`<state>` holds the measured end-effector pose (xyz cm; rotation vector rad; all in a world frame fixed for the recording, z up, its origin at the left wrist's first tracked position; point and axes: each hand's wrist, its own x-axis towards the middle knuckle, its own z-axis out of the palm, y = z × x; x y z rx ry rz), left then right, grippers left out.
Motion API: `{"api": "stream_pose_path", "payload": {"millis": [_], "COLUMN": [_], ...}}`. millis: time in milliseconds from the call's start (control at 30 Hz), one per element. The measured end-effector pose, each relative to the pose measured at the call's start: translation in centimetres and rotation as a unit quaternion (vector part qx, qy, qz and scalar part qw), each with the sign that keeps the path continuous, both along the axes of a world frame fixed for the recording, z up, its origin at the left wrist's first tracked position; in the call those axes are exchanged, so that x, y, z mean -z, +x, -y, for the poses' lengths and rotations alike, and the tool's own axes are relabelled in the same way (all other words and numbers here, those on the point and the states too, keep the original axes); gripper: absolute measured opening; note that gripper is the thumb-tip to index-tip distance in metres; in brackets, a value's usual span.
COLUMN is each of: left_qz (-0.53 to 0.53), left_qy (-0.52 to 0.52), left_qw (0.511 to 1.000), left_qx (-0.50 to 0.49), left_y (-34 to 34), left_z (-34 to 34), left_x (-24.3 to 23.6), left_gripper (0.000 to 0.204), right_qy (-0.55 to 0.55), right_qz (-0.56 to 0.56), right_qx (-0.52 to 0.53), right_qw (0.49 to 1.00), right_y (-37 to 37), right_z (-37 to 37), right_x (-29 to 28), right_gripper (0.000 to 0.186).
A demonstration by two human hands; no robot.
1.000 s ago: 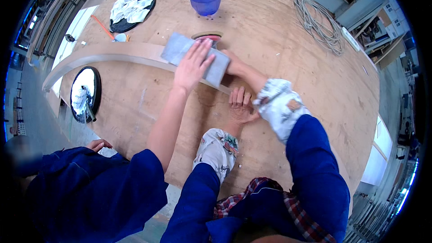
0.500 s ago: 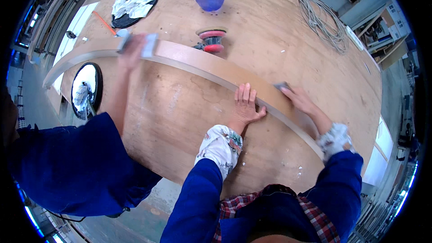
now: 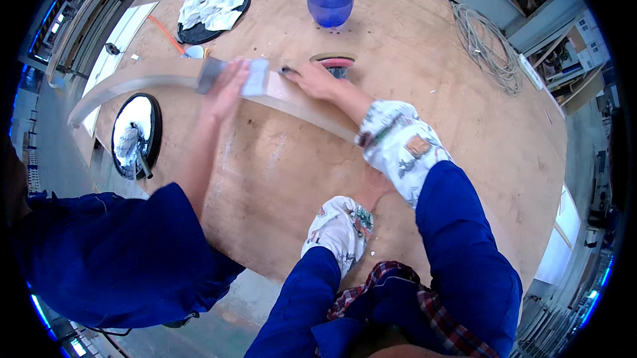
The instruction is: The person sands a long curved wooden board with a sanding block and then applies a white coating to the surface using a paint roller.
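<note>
A long, pale curved wooden strip [image 3: 305, 107] arches across the table. My right hand [image 3: 317, 80] reaches over its middle, fingers closed on a small dark sanding pad [image 3: 286, 70] at the strip's upper side. Only the wrist end of my left hand [image 3: 375, 187] shows below the strip; my right sleeve hides its fingers. Just left of my right hand, a co-worker's hand [image 3: 227, 89], smeared by motion, presses a grey-and-white sanding block [image 3: 255, 78] on the strip.
Behind the strip stand a red-and-black sander [image 3: 335, 63] and a blue spray bottle [image 3: 330, 0]. A black lid with white paste [image 3: 136, 122] lies at left, another with a white cloth [image 3: 211, 9] behind. Coiled hose [image 3: 488, 46] rests far right on the wooden table [image 3: 265, 185].
My right hand has swept left along the strip with the pad, and its forearm now crosses over my left hand. The co-worker's hand and block have shifted right.
</note>
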<state>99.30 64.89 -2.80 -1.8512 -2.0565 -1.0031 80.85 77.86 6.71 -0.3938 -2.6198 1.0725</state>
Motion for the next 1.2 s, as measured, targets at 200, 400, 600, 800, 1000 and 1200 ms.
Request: {"api": "stream_pose_path", "payload": {"millis": [200,400,600,800,1000,1200], "left_qz": [0.078,0.053,0.031,0.066,0.189,0.152], "left_qy": [0.117,0.096,0.125,0.074,-0.154,-0.138], "left_qw": [0.989,0.994,0.991,0.995,0.969,0.978], "left_qx": [-0.041,-0.03,-0.042,0.034,-0.041,-0.034], "left_y": [0.6,0.7,0.3,-1.2,-1.4,-1.2], "left_z": [-0.5,0.0,-0.3,1.4,4.5,3.9], "left_x": [1.1,0.4,-0.5,-0.9,-4.6,-0.5], "left_gripper": [0.076,0.076,0.076,0.082,0.076,0.071], "right_qy": [-0.037,-0.13,-0.044,0.191,0.231,0.291], "right_qz": [0.194,0.244,0.284,0.191,0.145,-0.105], "right_qx": [0.018,0.149,0.278,0.089,0.113,0.16], "right_qw": [0.98,0.949,0.917,0.959,0.955,0.937], "right_y": [14.2,38.8,57.2,58.6,47.3,20.7], "right_z": [-1.3,0.0,6.5,9.9,9.5,7.3], "right_x": [-4.2,-5.9,-7.9,-4.8,-1.5,4.3], "right_gripper": [0.027,0.026,0.038,0.069,0.071,0.054]}}
